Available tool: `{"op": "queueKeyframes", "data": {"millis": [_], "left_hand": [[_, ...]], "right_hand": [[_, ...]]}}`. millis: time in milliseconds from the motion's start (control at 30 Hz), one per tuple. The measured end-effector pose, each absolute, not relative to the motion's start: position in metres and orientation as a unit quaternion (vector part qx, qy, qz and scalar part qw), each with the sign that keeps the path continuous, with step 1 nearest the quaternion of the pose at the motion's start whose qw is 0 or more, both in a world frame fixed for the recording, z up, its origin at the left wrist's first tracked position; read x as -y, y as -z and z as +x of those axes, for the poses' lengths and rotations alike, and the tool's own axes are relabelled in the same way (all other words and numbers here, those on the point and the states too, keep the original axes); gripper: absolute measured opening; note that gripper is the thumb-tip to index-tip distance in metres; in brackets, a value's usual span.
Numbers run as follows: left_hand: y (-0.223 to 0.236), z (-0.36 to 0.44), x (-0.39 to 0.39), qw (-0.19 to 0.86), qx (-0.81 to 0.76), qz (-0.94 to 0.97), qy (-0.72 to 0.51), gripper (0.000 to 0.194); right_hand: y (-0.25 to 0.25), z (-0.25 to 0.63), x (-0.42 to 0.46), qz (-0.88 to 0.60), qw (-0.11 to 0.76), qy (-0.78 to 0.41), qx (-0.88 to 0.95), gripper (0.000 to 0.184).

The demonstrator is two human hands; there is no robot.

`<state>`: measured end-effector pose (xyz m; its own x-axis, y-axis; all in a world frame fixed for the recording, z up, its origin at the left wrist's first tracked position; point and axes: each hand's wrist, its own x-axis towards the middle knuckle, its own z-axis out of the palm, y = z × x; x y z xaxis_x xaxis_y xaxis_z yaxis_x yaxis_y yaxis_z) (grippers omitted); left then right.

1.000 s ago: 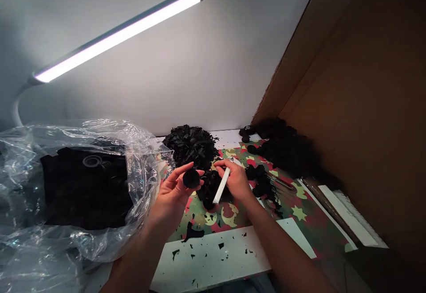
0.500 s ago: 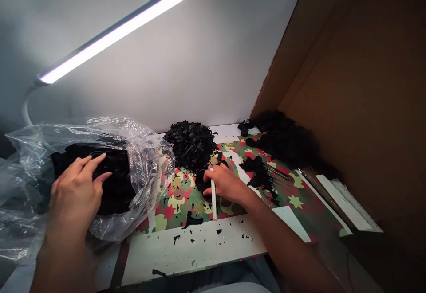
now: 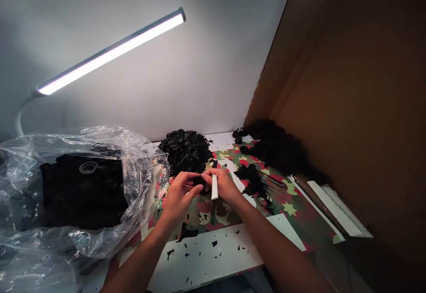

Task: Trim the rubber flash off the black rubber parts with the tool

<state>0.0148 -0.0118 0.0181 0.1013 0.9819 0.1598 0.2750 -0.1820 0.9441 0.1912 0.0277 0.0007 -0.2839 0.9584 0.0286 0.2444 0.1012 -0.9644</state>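
My right hand [image 3: 224, 185] grips a flat white stick-like tool [image 3: 214, 188], whose far end is hidden by the fingers. Meeting it from the left, my left hand [image 3: 183, 194] is curled with thumb and fingertips on a small black piece [image 3: 199, 181]. Most of that piece is covered by the fingers, so its kind is unclear. Right behind the hands rises a heap of black scraps [image 3: 185, 151]. Under them lies a red, green and cream patterned sheet [image 3: 229, 217], where a loose black strip [image 3: 188, 232] and small bits are strewn.
On the left, an open clear plastic bag [image 3: 140, 213] holds black pieces [image 3: 83, 200] and a pale ring [image 3: 88, 167]. More black pieces [image 3: 276, 146] pile against a cardboard panel [image 3: 316, 84]. Tweezers-like metal tools [image 3: 273, 179] lie at right. A bar lamp [image 3: 113, 53] hangs above.
My left hand has left the plastic bag and moved right to meet my right hand at the black piece. The white tool has risen slightly and appears tilted more toward me. The view has shifted.
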Motion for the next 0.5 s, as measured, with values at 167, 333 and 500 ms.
{"op": "queueKeyframes", "data": {"millis": [167,333,500], "left_hand": [[-0.027,0.007,0.002,0.487,-0.493,0.474,-0.543,0.05],[-0.024,0.004,0.006,0.464,-0.493,0.515,-0.525,0.034],[-0.022,0.005,0.007,0.481,-0.489,0.505,-0.523,0.035]], "right_hand": [[-0.008,0.192,-0.024,-0.422,0.499,-0.474,0.591,0.048],[-0.018,0.195,-0.015,-0.442,0.508,-0.396,0.624,0.046],[-0.022,0.184,-0.003,-0.409,0.539,-0.458,0.576,0.02]]}}
